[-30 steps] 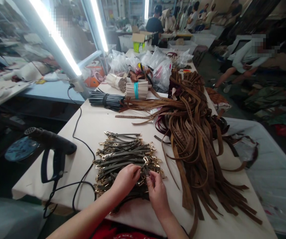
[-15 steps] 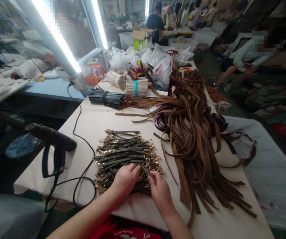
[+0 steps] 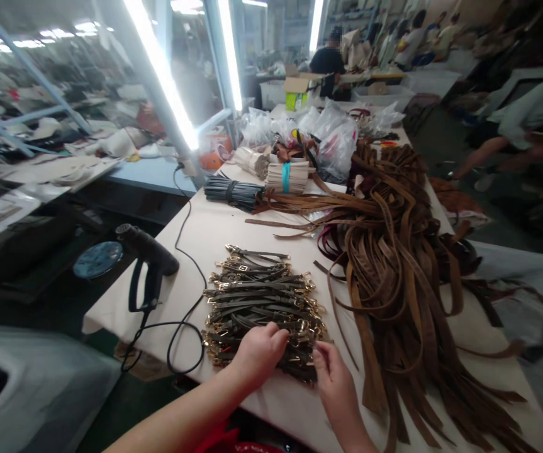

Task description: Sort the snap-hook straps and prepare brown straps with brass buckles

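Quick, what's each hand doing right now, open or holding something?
Left hand: curled closed over the dark straps; whether it grips one is hidden.
Right hand: fingers bent beside them; its grip can't be told.

A pale table spreads beneath the grip in a dim, crowded workshop. Beyond the grip and to its left, bright tube lights slant along blue-grey posts near a blue bench; farther left, ceiling lights glow. Dark floor lies right of the grip, past the table's edge.
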